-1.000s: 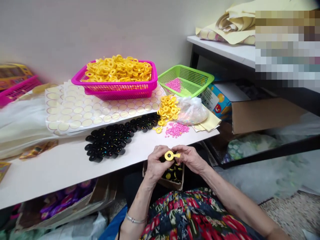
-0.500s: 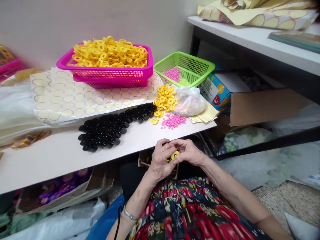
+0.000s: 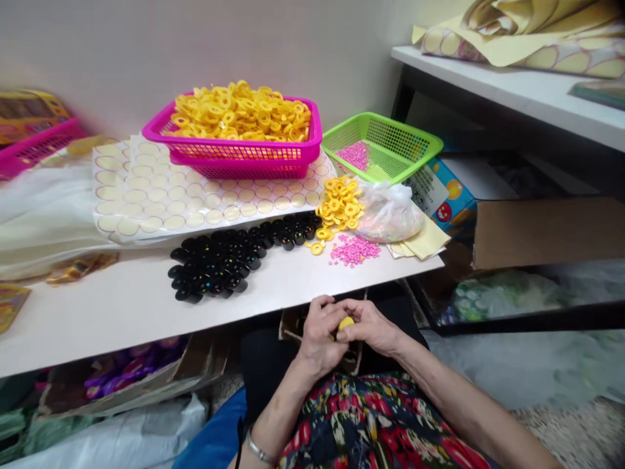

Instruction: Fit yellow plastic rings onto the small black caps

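Observation:
Over my lap, just below the table edge, my left hand [image 3: 319,335] and my right hand [image 3: 374,327] meet with bent fingers around a small round yellow plastic piece [image 3: 346,322]. The right thumb presses on its near side. My left fingers curl beside it and partly hide what lies between the hands. Nearest on the table is a small heap of pink beads [image 3: 355,251]. Behind them lies a pile of yellow plastic ring pieces [image 3: 340,205]. Many short black plastic cylinders [image 3: 209,270] stand in a cluster to the left.
A pink basket [image 3: 249,153] full of yellow ring pieces sits on oval sticker sheets [image 3: 141,195]. A green basket [image 3: 390,169] holds pink beads. Beside it are a tied plastic bag [image 3: 393,218] and an open carton [image 3: 541,234]. A shelf [image 3: 488,88] juts in at upper right.
The yellow piece has turned between my fingers: its dark-centred hole faced me before, and now a plain yellow surface shows. The camera view has shifted slightly left and up.

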Demonstrator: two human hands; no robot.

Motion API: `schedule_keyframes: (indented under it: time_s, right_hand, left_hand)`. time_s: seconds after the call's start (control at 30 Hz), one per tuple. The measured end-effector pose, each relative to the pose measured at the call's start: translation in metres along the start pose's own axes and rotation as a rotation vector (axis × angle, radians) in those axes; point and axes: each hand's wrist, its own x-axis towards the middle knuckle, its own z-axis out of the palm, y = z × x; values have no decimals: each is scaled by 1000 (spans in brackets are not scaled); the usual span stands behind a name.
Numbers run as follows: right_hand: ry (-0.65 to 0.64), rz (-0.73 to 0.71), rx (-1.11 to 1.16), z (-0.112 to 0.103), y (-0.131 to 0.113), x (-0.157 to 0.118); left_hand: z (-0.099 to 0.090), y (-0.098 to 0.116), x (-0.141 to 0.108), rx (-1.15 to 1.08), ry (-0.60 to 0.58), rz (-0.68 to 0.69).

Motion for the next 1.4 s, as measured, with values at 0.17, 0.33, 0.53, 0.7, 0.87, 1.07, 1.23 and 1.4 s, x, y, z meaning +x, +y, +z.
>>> schedule_keyframes:
  time_s: [0.17, 0.33, 0.53, 0.7, 0.87, 1.07, 1.23, 1.4]
  right_hand:
    - [9, 150, -351, 2, 8, 18]
    - [163, 47, -843, 10, 13, 40]
    - [104, 4, -843, 11, 12, 36]
    - [210, -178, -1066, 4, -20, 29]
    - [538, -339, -1533, -13, -40, 58]
    - [419, -351, -1790, -21, -39, 84]
    - [259, -302, -1762, -15, -44, 78]
    - [231, -161, -1722, -2, -51, 78]
  left_hand:
    - [-33, -6, 6, -116, -248, -58]
    - [-64, -45, 35, 31, 134, -356]
    - [-63, -96, 78, 622, 379, -518]
    - [-61, -101, 95, 784, 342, -597]
    - [-58, -101, 95, 756, 381, -566]
    - [-52, -88, 69, 419, 365, -653]
    - [-42, -74, 47, 136, 282, -678]
    - [-37, -72, 47, 41, 229, -581]
